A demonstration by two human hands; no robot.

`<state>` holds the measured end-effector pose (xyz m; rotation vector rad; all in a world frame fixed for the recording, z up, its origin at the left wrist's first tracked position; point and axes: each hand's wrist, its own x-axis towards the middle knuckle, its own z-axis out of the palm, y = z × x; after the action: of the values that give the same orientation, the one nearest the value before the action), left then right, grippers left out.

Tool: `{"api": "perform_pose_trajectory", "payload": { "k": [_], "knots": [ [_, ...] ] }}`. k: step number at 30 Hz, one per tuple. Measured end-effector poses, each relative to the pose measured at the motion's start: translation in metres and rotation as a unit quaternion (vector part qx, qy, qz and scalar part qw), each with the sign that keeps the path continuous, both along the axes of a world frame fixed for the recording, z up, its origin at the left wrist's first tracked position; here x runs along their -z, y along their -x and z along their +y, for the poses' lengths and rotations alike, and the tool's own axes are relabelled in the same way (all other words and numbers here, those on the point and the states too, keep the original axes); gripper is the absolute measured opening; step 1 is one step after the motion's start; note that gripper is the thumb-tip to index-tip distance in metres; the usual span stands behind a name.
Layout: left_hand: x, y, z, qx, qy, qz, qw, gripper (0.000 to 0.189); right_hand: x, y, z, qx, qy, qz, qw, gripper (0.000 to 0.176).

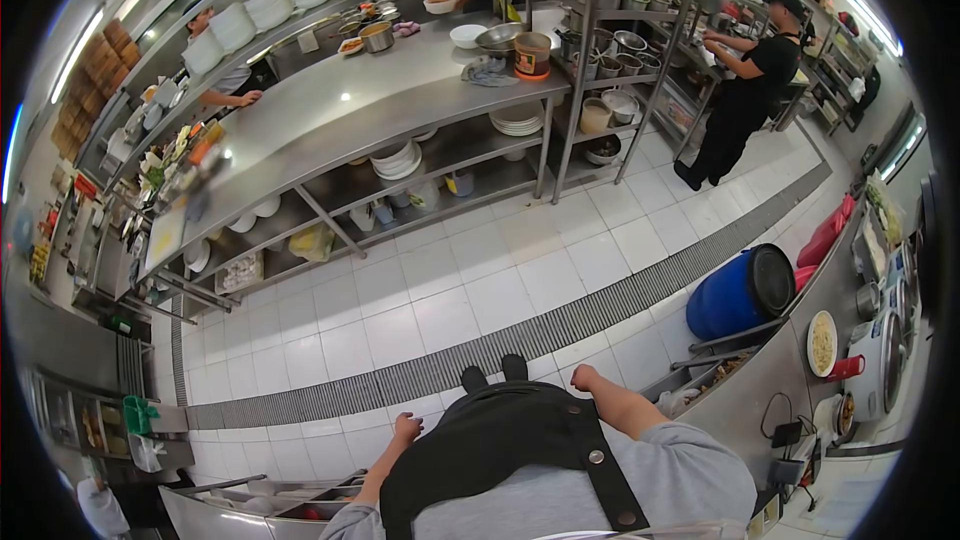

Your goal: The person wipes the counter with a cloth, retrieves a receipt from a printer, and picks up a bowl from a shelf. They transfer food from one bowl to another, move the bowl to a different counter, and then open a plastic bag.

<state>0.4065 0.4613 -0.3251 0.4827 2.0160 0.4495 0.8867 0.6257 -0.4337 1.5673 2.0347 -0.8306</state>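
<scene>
On the tiled floor [450, 300]: our empty hands.
Left hand [407, 428] curled, right hand [582, 377] fisted; steel tray [292, 493] nearby seems stiff, slick; we'd grip its rim.

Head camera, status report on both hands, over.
Left hand empty, above the steel bins. Right hand empty, fisted, near the steel counter. Blue barrel ahead right, co-worker beyond.

Metal food tubs [300, 502]: shiny, open on top, set side by side in surface, bottom left corner, near left hand [407, 428]. Something red in one.
Blue barrel [738, 295]: big, round, black lid on, stands on white floor tiles, right beside long surface, near right hand [583, 377].
</scene>
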Motion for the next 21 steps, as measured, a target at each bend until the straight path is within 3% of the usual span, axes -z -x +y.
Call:
{"api": "perform_pose_trajectory", "payload": {
  "k": [10,16,21],
  "knots": [
    [-0.009,-0.003,0.002,0.014,0.005,0.027,1.000,0.046,0.010,0.000,0.003,-0.076,0.003,-0.025,0.997,0.013],
    [-0.002,-0.001,0.001,0.017,-0.004,0.041,0.999,0.046,0.012,-0.002,-0.001,-0.022,0.020,-0.027,0.999,0.016],
    [0.001,0.005,0.005,0.063,-0.002,0.052,0.997,0.044,0.007,-0.004,-0.003,-0.068,0.016,-0.021,0.997,0.015]
  ]
}}
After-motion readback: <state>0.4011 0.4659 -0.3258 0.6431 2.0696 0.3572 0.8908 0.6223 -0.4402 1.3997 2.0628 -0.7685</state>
